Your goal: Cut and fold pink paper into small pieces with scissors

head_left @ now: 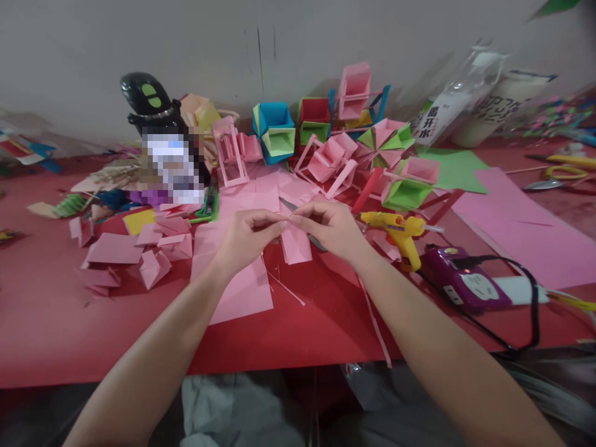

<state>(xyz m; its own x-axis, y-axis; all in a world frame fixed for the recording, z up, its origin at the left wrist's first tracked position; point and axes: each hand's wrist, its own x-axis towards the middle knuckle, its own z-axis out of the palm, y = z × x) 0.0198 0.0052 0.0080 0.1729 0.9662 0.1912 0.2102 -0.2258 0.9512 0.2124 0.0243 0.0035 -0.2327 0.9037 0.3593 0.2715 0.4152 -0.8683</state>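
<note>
From here I see the left hand (250,236) and right hand (329,227) meeting over the tabletop (321,329), fingers pinching the top edge of a pink strip (297,245), thumbs against forefingers, the tips nearly touching. The strip hangs just below them, between the pink sheet (242,287) and the glue gun (398,234); whether its lower end rests on anything I can't tell. To me it looks like a fold or edge is being worked. The next move seems to call for lined-up edges and light, even pressure, so the thin paper doesn't crease askew.
</note>
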